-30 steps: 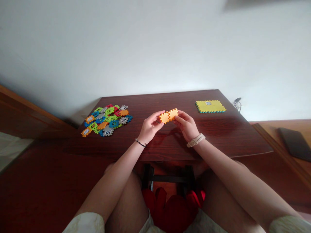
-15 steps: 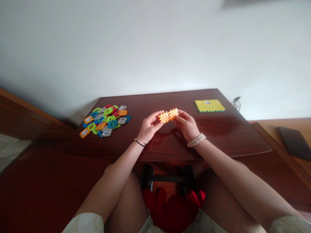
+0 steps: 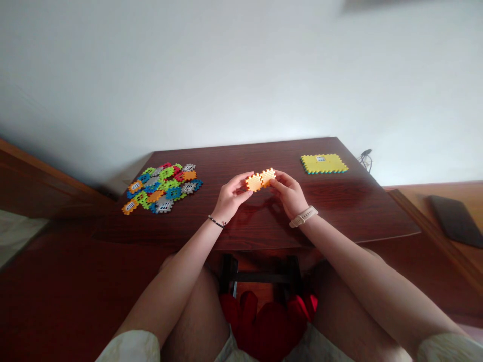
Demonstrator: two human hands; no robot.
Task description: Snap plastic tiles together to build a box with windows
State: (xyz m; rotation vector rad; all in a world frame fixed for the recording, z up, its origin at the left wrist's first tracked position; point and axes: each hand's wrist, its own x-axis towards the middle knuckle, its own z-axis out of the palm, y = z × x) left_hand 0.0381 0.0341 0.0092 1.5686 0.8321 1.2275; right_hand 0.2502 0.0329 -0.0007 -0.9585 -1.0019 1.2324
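Two orange toothed building tiles meet edge to edge above the middle of the table. My left hand [image 3: 232,196] pinches the left orange tile [image 3: 253,182] between thumb and fingers. My right hand [image 3: 290,193] grips the right orange tile [image 3: 268,176], thumb on its near face. Their toothed edges touch; whether they are fully locked together I cannot tell. At the table's left lies a pile of loose tiles [image 3: 166,191] in green, blue, orange, red and grey, some with window inserts.
A yellow toothed panel [image 3: 325,163] with a small window piece and a teal edge lies at the back right of the dark wooden table [image 3: 339,211]. A black cable [image 3: 365,160] hangs past the right edge. The wall [image 3: 241,75] stands right behind.
Both hands keep hold of the two orange tiles, almost unmoved. The whole view has shifted very slightly; nothing is taken up or let go.
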